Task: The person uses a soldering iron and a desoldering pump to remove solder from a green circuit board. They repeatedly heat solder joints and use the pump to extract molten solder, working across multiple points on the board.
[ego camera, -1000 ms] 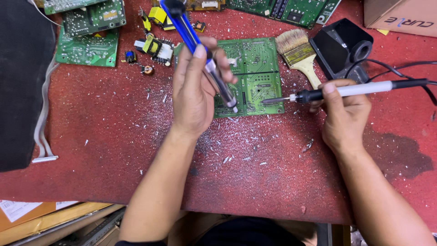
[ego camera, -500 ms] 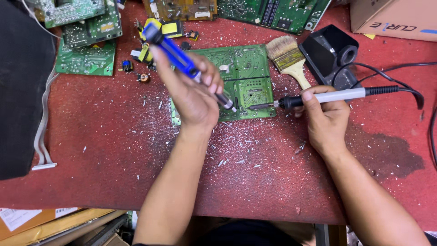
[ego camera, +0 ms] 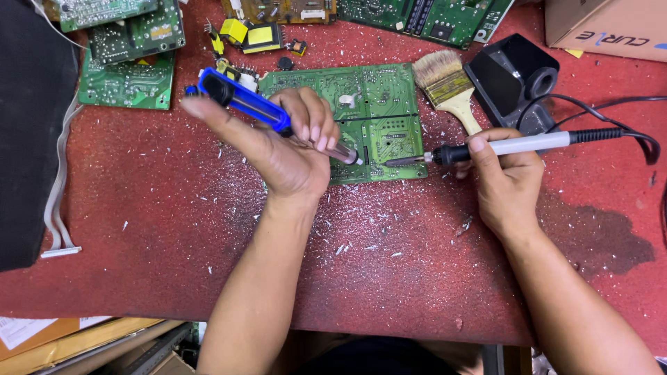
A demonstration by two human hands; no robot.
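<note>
**Two hands, two tools, one green board on a red bench**

A person works at a red bench top [ego camera: 139, 229] dusted with white flecks. Two bare hands are in view, held apart, each closed around one tool.

The left hand [ego camera: 292, 156] grips one blue desoldering pump [ego camera: 257, 111], tilted, its black plunger end up and to the left, its clear nozzle pointing down onto the board. The right hand [ego camera: 504, 184] is wrapped around one soldering iron [ego camera: 500, 147], white-handled with a black grip, lying nearly level; its dark tip reaches left and meets the board just beside the pump's nozzle. One black cord [ego camera: 611, 111] runs off from the iron toward the right edge.

The board being worked on is one green circuit board [ego camera: 379, 104], flat in the middle of the bench, between and slightly beyond the hands.

Counted around it: one paintbrush [ego camera: 448, 87] with a pale wooden handle, just right of the board; one black iron stand [ego camera: 514, 76] beside the brush; about three more green boards stacked at the far left [ego camera: 128, 66]; two yellow-topped components [ego camera: 250, 33] near the top; further boards along the far edge [ego camera: 424, 15]; one cardboard box [ego camera: 611, 24] at the top right corner.

The near half of the bench, toward its front edge, holds only debris, with open room beneath both forearms. A dark panel [ego camera: 28, 139] borders the left side.
</note>
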